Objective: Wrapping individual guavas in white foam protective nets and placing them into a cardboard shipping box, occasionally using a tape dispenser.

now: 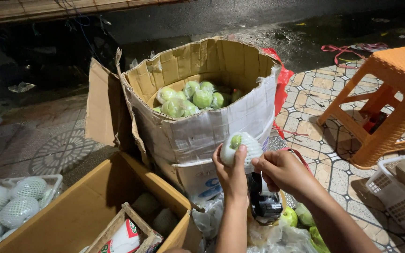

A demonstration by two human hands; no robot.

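Guava (236, 141) in soft foam netting is resting light and bruisable in the closed left hand (231, 173); right hand (281, 171) is pinching the netting's side.

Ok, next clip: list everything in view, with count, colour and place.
wrapped fruit: one, green in white foam net, held in both hands
tall carton: one, brown and white, centre, holding several green fruit
open box: one, brown, lower left
basket: one, white, far left, with netted fruit
stool: one, orange, right
crate: one, white, right edge
black device: one, below the hands
left hand: grips the fruit
right hand: touches the net
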